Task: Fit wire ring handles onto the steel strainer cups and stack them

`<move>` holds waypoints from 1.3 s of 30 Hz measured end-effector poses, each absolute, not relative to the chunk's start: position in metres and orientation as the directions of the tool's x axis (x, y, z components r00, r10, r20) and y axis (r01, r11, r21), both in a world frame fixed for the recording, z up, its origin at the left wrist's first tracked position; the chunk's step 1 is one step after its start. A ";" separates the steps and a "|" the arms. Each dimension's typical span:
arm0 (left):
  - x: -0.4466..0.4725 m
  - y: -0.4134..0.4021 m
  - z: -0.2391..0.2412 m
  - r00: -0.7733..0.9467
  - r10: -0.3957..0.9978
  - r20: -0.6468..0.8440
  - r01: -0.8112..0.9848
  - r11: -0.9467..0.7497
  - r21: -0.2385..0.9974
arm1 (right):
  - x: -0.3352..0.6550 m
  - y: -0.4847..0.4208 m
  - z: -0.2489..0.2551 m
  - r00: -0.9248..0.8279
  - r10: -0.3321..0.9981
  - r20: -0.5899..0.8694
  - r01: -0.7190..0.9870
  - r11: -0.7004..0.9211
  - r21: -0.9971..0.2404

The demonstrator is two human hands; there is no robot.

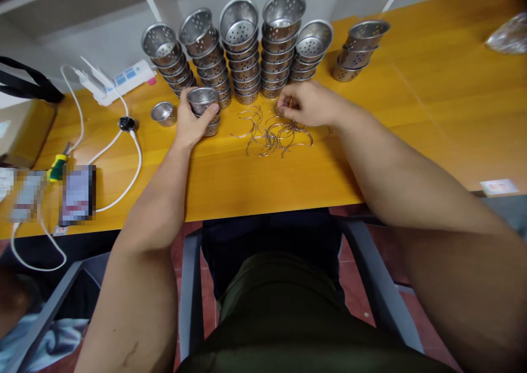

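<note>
My left hand [190, 122] is wrapped around a small perforated steel cup [202, 100] that tops a short stack on the orange table [255, 181]. My right hand [307, 103] is closed in a pinch over a loose pile of thin wire handles [272, 134], fingertips at the pile's far edge; what it pinches is too small to make out. Behind both hands stand several tall stacks of the same perforated cups [242, 49]. A single cup [163, 113] sits alone left of my left hand.
A white power strip [123, 80] and white cable [123, 159] lie at the left, with a green-handled screwdriver [57, 167] and blurred-out items near the table's front left. A shorter cup stack [358, 52] stands at the right. A plastic bag [510, 33] lies far right.
</note>
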State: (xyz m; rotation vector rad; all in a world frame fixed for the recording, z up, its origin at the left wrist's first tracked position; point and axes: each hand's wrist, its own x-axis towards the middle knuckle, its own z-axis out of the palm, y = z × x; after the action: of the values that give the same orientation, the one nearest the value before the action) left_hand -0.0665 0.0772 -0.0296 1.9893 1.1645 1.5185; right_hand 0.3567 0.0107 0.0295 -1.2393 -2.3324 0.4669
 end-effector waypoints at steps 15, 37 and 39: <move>-0.054 0.044 -0.006 0.210 0.662 0.719 0.332 -0.740 0.585 | 0.336 -0.012 0.050 -0.393 0.853 0.343 0.461 0.506 -0.729; -0.008 -0.001 -0.009 0.368 0.801 0.472 0.094 -0.537 0.839 | 0.298 -0.048 0.066 -0.214 0.891 0.401 0.411 0.455 -0.790; -0.005 -0.004 -0.010 0.418 0.767 0.486 0.008 -0.538 0.843 | 0.294 -0.053 0.066 -0.224 0.890 0.398 0.413 0.456 -0.788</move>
State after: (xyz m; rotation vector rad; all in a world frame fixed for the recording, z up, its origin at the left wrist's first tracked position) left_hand -0.0046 -0.0042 -0.0095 1.8682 0.6622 1.1916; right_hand 0.2938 -0.0527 0.0664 -1.1048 -1.8238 0.6792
